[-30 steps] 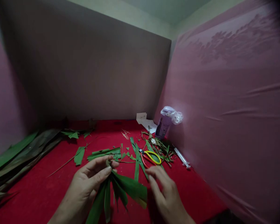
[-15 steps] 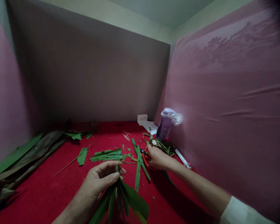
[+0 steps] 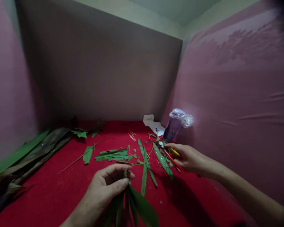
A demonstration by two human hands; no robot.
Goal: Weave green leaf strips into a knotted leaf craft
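Leaves [image 3: 145, 208] hang in a fan below the person's left hand [image 3: 101, 186], gathered at a short stem [image 3: 125, 174] that thumb and fingers pinch together, holding the bunch up over the near part of the red cloth [image 3: 73, 198]. Off to the right, the right hand [image 3: 190, 157] has its fingers wrapped round the handles of the red-and-yellow cutters [image 3: 174, 151], just beside a broad leaf strip [image 3: 163, 162]; the tool's tip is lost against a crumpled white scrap [image 3: 161, 144], so I can't tell whether it is parted. To my eye, the step in hand is taking up the cutters while the bunch is held ready. The two are well apart, so using one on the other would call for carrying the tool across, over the crossed narrow strips [image 3: 144, 179], with its tip turned clear of the left thumb. A snug pinch would matter too, since the leaves splay loosely. Trimmed leaf pieces [image 3: 112, 154] lie beyond the left hand, and a purple bottle [image 3: 172, 129] stands beyond the right.
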